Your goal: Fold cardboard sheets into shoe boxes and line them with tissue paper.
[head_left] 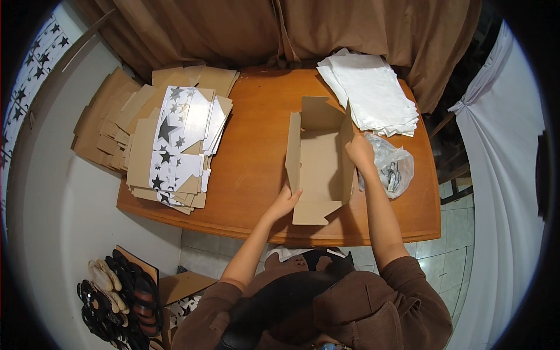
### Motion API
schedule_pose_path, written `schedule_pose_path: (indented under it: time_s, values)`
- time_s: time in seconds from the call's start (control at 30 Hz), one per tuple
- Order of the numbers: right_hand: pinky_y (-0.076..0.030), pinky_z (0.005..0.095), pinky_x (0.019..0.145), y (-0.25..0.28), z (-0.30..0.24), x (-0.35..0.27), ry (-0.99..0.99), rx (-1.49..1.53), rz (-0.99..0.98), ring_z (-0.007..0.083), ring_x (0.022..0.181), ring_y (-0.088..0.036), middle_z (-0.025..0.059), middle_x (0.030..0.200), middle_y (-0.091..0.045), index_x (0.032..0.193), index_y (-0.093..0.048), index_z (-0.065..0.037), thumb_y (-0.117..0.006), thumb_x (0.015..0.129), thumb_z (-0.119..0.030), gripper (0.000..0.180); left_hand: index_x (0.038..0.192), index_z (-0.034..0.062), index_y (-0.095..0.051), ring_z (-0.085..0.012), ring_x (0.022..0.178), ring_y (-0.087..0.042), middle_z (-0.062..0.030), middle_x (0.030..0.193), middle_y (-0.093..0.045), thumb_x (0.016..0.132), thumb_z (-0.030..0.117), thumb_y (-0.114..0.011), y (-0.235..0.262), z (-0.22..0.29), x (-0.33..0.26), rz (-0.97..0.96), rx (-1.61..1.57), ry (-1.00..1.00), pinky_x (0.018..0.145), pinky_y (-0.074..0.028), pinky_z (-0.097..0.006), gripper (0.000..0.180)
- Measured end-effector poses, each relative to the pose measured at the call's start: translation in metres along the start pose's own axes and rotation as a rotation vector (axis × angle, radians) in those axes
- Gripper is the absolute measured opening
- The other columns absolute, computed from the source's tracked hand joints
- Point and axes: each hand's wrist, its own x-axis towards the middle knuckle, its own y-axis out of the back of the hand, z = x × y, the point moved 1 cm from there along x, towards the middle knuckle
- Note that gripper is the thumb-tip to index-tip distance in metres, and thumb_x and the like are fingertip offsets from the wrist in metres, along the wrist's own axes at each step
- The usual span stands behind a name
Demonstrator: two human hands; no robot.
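A brown cardboard box (319, 166), open at the top and partly folded, stands between my hands near the front of the wooden table. Its side walls are up, and the near end flap (315, 213) sticks out toward me. My left hand (284, 203) grips the left wall by its near corner, thumb on the outer face and fingers hidden beneath. At the far part of the right wall, my right hand (360, 150) is closed on the upper edge. Close to my right wrist lies a clear plastic bag (394, 166) with small dark and silvery items inside.
White paper sheets (376, 90) are stacked at the back right. Flat cardboard blanks (108, 125) and star-printed white ones (181, 131) pile up on the left of the wooden table (251, 157). Several sandals (125, 297) lie at lower left. Brown curtains (221, 29) hang behind.
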Motion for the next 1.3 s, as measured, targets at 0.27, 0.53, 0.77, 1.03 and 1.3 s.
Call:
schedule_pose_path:
  time_s: [0.27,0.53,0.77,1.03,1.3]
  values:
    - [-0.049,0.0481,0.078,-0.003,-0.001,0.003,-0.006,-0.019,-0.007,0.0419,0.089,-0.062,0.0283,0.093,-0.063,0.099,-0.057,0.004,-0.047,0.076,-0.011,0.029,0.141,0.0051,-0.029,-0.0282,0.139,-0.017,-0.0186,0.146,-0.026,0.08,0.041,-0.061,0.009,0.07,-0.003,0.407,1.672,-1.004,0.114,-0.011,-0.04,0.078]
    - [-0.048,0.0475,0.08,-0.006,-0.004,0.002,0.009,-0.047,-0.015,0.0415,0.092,-0.061,0.0287,0.098,-0.062,0.101,-0.057,0.004,-0.045,0.078,-0.014,0.032,0.136,-0.0108,-0.028,-0.0328,0.137,-0.022,-0.0303,0.142,-0.026,0.079,0.062,-0.048,0.009,0.064,-0.003,0.178,1.496,-0.076,0.113,-0.013,-0.041,0.094]
    - [-0.047,0.0479,0.082,-0.003,0.004,0.005,0.053,0.048,-0.048,0.0425,0.093,-0.061,0.0294,0.097,-0.062,0.104,-0.056,0.004,-0.045,0.078,-0.015,0.034,0.141,-0.0082,-0.008,-0.0371,0.115,-0.051,-0.0303,0.129,-0.044,0.074,0.063,-0.058,0.014,0.095,0.028,-0.248,1.306,0.324,0.097,-0.041,-0.041,0.111]
    - [-0.047,0.0479,0.082,-0.006,-0.001,0.006,0.048,0.003,-0.059,0.0427,0.093,-0.061,0.0291,0.097,-0.062,0.103,-0.056,0.005,-0.045,0.077,-0.014,0.034,0.145,0.0049,-0.011,-0.0315,0.096,-0.06,-0.0227,0.119,-0.049,0.072,0.057,-0.066,0.012,0.062,0.11,0.22,1.494,0.315,0.08,-0.049,-0.04,0.105]
    - [-0.046,0.048,0.083,-0.005,-0.008,0.001,0.032,0.024,-0.066,0.044,0.096,-0.058,0.0294,0.1,-0.06,0.102,-0.055,0.006,-0.046,0.076,-0.01,0.032,0.146,0.035,0.004,-0.0311,0.089,-0.063,-0.0191,0.11,-0.056,0.081,0.036,-0.063,0.043,0.07,0.179,0.259,1.326,0.403,0.073,-0.052,-0.039,0.093]
